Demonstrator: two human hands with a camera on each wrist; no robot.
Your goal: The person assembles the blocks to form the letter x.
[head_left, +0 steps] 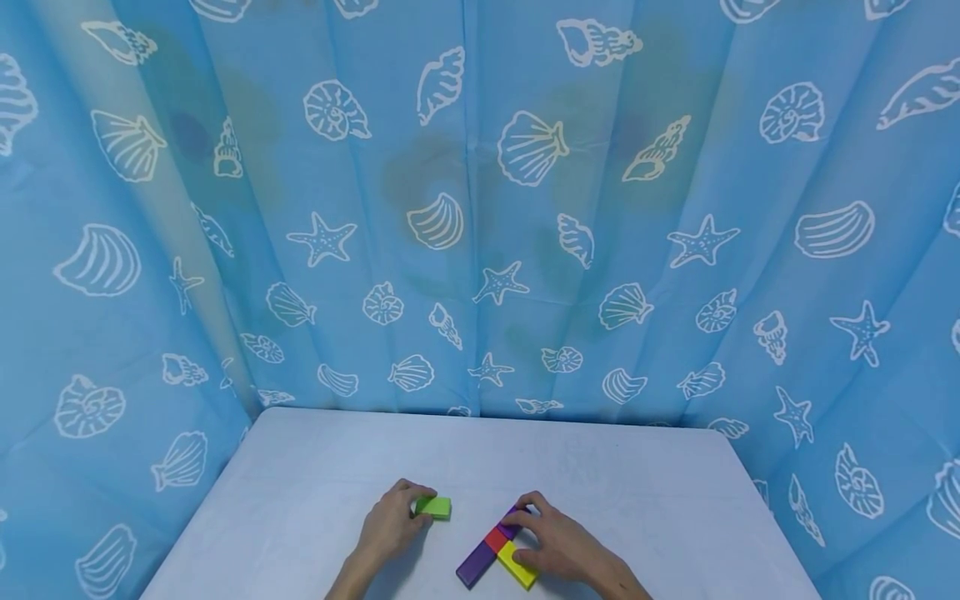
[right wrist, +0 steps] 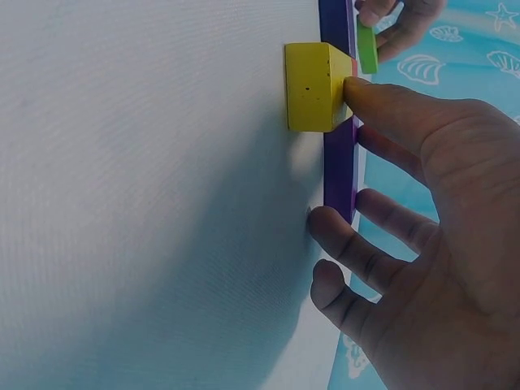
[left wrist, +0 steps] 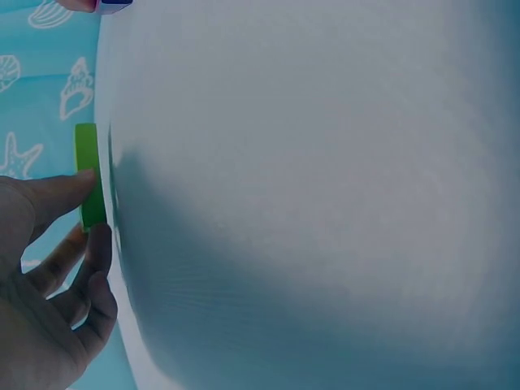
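My left hand (head_left: pixel 392 523) pinches a light green rectangular block (head_left: pixel 441 507) between thumb and fingers, at the table's left middle. In the left wrist view the green block (left wrist: pixel 90 175) stands on edge, close to the tabletop. Right of it, several blocks touch one another on the table: a dark purple block (head_left: pixel 476 564), a small red block (head_left: pixel 496 539), a yellow block (head_left: pixel 519 567) and another purple block (head_left: pixel 510 528). My right hand (head_left: pixel 558 542) holds this group, its thumb against the yellow block (right wrist: pixel 309 87) and its fingertips on the upper purple block (right wrist: pixel 339 171).
A white table (head_left: pixel 600 467) lies under both hands. Behind it and along both sides hangs a blue curtain (head_left: pixel 480 192) printed with white shells and starfish. A gap of white tabletop separates the green block from the joined blocks.
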